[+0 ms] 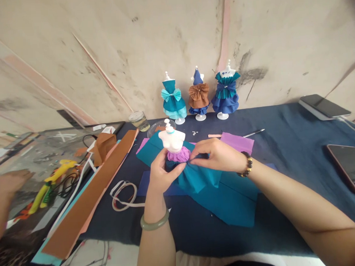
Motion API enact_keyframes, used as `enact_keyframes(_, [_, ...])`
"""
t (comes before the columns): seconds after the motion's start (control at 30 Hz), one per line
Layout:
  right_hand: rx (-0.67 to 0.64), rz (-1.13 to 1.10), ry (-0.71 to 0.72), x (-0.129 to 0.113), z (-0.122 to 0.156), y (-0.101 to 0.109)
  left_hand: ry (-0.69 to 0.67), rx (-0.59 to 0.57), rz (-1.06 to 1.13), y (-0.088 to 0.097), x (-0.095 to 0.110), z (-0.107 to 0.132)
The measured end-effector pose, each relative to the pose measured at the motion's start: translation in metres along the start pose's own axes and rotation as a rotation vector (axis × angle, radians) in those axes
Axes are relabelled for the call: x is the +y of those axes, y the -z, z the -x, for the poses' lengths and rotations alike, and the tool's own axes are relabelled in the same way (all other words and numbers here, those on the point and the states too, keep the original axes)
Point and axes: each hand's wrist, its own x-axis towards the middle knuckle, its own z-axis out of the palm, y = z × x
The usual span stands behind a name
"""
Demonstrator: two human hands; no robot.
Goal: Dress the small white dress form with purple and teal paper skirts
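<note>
I have the small white mannequin (172, 139) between my two hands, near the middle of the bench and a little towards its far edge. My left hand (161, 175) comes up from below, fingers curled shut around the gathered teal fabric (197, 177) at the mannequin's waist, thumb pressed against the pleats. My right hand (218, 154) reaches in from the right, fingertips pinched closed on the same gathered edge just under the purple ruffle (178, 155) that rings the waist. The teal fabric fans out below my hands onto the dark blue cloth (284, 144) that covers the bench.

Counting: one mannequin in hand, and three dressed mannequins (198, 93) lined up at the far edge against the wall. Two phones lie by the right edge, one phone (348, 164) nearer to me and the other phone (326, 105) at the far right corner. One glass jar (139, 120) stands near the far edge, left of the row. One brown strip (92, 191) runs slantwise along the left edge, and one loop of white ribbon (124, 195) lies beside it. Another person's hand (9, 183) shows at the far left.
</note>
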Motion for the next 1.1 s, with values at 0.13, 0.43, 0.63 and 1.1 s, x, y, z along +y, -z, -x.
enact_keyframes(0.13, [0.022,0.015,-0.006,0.000,-0.001,-0.004,0.018,0.020,0.006,-0.001,0.001,0.000])
enact_keyframes(0.43, [0.026,0.036,-0.054,0.000,-0.001,-0.006,0.014,0.012,0.010,-0.001,0.004,0.001])
enact_keyframes(0.63, [0.044,0.070,-0.067,0.000,-0.002,-0.011,0.026,0.047,-0.107,-0.003,0.007,0.001])
enact_keyframes(1.1, [-0.079,-0.012,-0.067,-0.004,-0.001,0.008,-0.020,0.041,-0.141,0.000,0.000,0.002])
